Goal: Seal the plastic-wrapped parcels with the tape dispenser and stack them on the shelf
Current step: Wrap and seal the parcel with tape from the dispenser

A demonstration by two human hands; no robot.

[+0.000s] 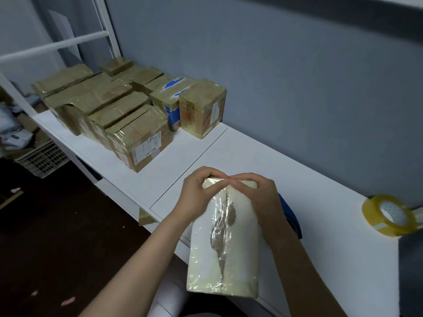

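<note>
A white plastic-wrapped parcel (235,245) with a taped seam down its middle stands tilted at the near edge of the white shelf top (251,152). My left hand (196,193) grips its far left corner. My right hand (258,195) grips the far right corner, and the fingertips of both hands meet on the top edge. A roll of clear yellowish tape (389,216) lies at the right end. Something blue (291,216) shows behind my right forearm, mostly hidden. Several taped brown parcels (119,110) are stacked at the far left.
A grey wall runs behind the surface. A white metal rack frame (55,45) stands at the upper left, with a white slotted crate (43,159) and clutter on the dark floor below. A scrap of tape (145,218) hangs off the front edge.
</note>
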